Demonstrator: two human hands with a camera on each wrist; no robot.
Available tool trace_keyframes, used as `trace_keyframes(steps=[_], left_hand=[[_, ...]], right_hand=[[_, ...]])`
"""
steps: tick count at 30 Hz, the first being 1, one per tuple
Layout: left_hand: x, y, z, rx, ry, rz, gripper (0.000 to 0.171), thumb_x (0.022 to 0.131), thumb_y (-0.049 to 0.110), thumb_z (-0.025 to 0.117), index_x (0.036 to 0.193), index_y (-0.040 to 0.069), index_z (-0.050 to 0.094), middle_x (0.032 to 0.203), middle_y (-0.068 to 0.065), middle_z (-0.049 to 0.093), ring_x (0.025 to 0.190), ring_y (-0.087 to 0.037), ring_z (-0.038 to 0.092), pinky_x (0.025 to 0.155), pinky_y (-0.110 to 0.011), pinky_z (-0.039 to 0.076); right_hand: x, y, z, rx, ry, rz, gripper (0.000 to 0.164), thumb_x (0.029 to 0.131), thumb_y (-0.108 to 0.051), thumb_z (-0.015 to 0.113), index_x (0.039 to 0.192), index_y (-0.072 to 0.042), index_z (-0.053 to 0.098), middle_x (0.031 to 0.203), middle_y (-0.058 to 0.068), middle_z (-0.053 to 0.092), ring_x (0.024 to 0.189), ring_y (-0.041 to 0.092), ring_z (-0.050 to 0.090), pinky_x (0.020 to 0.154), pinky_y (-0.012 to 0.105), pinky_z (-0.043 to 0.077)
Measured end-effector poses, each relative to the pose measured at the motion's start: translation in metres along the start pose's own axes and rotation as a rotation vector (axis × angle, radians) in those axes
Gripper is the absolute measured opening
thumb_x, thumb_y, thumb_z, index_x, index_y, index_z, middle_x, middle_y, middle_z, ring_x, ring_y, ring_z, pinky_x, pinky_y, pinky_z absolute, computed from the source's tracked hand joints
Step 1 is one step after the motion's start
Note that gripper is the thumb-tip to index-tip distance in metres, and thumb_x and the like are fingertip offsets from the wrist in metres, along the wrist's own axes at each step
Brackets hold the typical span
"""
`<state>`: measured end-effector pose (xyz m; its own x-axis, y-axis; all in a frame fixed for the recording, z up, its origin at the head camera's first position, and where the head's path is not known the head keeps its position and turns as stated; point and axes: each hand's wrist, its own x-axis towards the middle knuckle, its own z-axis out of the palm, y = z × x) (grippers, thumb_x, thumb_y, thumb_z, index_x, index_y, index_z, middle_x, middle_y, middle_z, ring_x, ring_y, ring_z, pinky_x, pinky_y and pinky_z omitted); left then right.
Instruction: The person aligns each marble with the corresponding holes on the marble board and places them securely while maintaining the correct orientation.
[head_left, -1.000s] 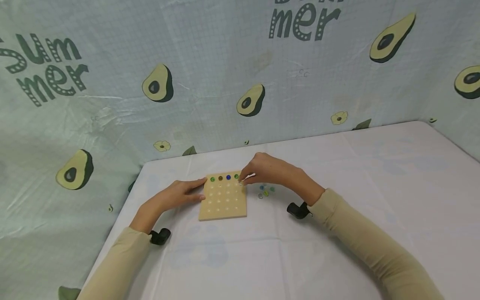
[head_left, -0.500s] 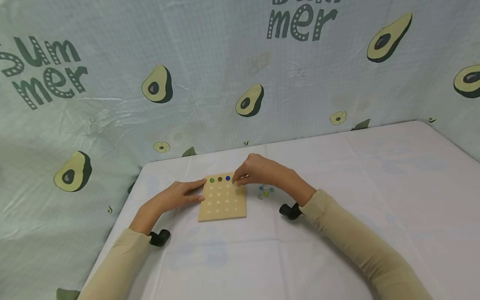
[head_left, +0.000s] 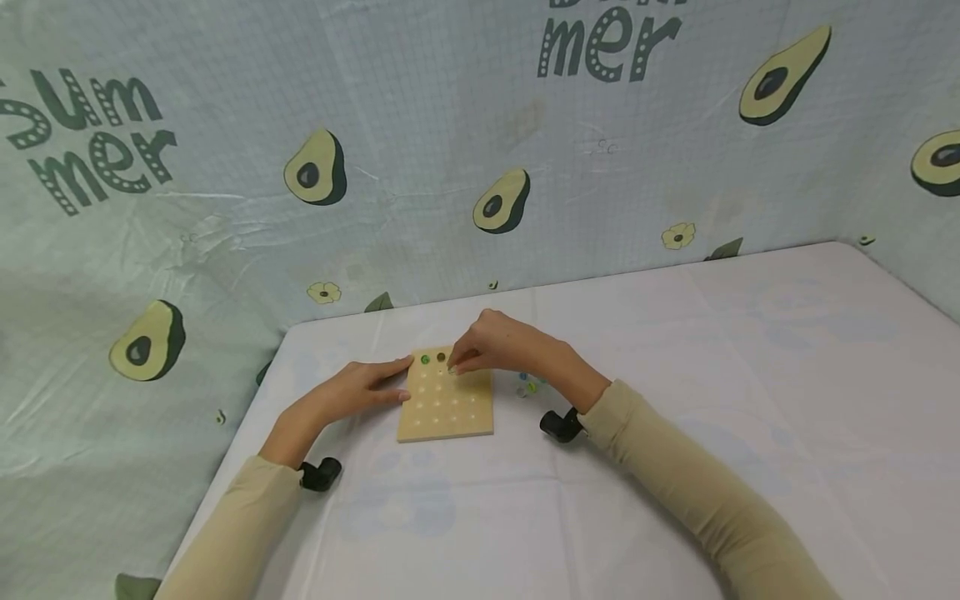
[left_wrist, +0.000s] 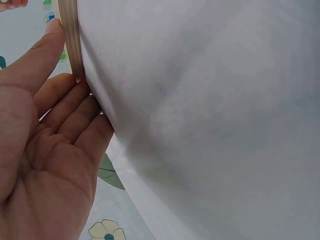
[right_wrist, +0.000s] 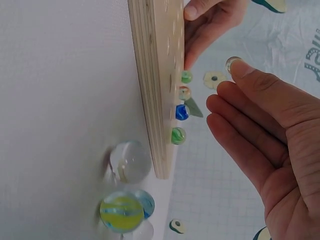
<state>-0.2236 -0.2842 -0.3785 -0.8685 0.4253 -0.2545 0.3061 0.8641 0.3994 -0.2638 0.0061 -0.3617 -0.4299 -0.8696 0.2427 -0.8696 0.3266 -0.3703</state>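
Observation:
A pale wooden board (head_left: 446,421) with rows of shallow round hollows lies on the table. My left hand (head_left: 356,390) rests against its left edge, thumb and fingers extended and touching the side; the left wrist view shows the layered edge (left_wrist: 71,40) beside the fingertips. My right hand (head_left: 502,342) is over the board's far row, pinching a clear marble (right_wrist: 231,64) between thumb and forefinger. Along that far row sit a green marble (right_wrist: 186,76), an orange-and-clear one (right_wrist: 184,93), a blue marble (right_wrist: 182,112) and another green marble (right_wrist: 178,135). In the head view the right hand hides part of this row.
Several loose marbles lie on the white cloth right of the board, among them a yellow-striped marble (right_wrist: 121,211) and a clear marble (right_wrist: 131,162). A patterned curtain (head_left: 420,167) hangs behind the white-covered table (head_left: 480,533).
My right hand has moved left along the board's far row with the clear marble, now covering the blue and right-hand green marbles in the head view. The left hand has kept its place.

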Motion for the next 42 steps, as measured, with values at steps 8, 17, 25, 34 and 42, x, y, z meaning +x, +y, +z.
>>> trace_keyframes(steps=[8,17,25,34,42], left_hand=[[0.0,0.0,0.0,-0.019,-0.016,-0.014,0.074,0.099,0.049,0.064,0.159,0.016,0.036,0.16,-0.014,0.038,0.146,-0.039,0.037,0.115,-0.057,0.036],[0.002,0.001,-0.001,-0.003,-0.014,-0.018,0.075,0.099,0.05,0.064,0.159,0.016,0.036,0.16,-0.013,0.039,0.146,-0.038,0.038,0.114,-0.057,0.036],[0.002,0.002,-0.002,-0.001,-0.01,-0.017,0.074,0.099,0.05,0.064,0.159,0.015,0.037,0.16,-0.014,0.039,0.145,-0.038,0.039,0.113,-0.057,0.037],[0.0,0.002,-0.001,-0.003,-0.005,-0.012,0.074,0.099,0.049,0.063,0.159,0.015,0.037,0.16,-0.014,0.039,0.145,-0.038,0.038,0.113,-0.057,0.037],[0.001,0.0,-0.001,0.002,-0.003,-0.009,0.076,0.098,0.052,0.063,0.159,0.016,0.036,0.16,-0.014,0.04,0.145,-0.039,0.039,0.113,-0.057,0.038]], right_hand=[[0.007,-0.001,0.007,0.008,-0.023,0.022,0.013,0.092,-0.018,0.078,0.102,-0.011,0.082,0.1,-0.003,0.079,0.082,0.001,0.07,0.073,0.014,0.053],[0.019,0.003,0.011,0.012,-0.027,0.014,0.014,0.093,-0.019,0.078,0.103,-0.011,0.082,0.1,-0.003,0.079,0.085,0.004,0.071,0.075,0.016,0.054],[0.03,0.006,0.017,0.027,-0.035,0.061,0.013,0.093,-0.019,0.077,0.102,-0.011,0.082,0.098,-0.002,0.079,0.082,0.003,0.069,0.074,0.016,0.053],[0.038,0.005,0.028,0.042,-0.044,0.17,0.013,0.095,-0.021,0.076,0.104,-0.014,0.082,0.099,-0.003,0.078,0.079,0.002,0.064,0.074,0.017,0.052],[0.048,0.001,0.028,-0.006,-0.058,0.183,0.015,0.092,-0.018,0.078,0.106,-0.013,0.082,0.102,-0.003,0.078,0.09,0.006,0.067,0.08,0.02,0.053]])
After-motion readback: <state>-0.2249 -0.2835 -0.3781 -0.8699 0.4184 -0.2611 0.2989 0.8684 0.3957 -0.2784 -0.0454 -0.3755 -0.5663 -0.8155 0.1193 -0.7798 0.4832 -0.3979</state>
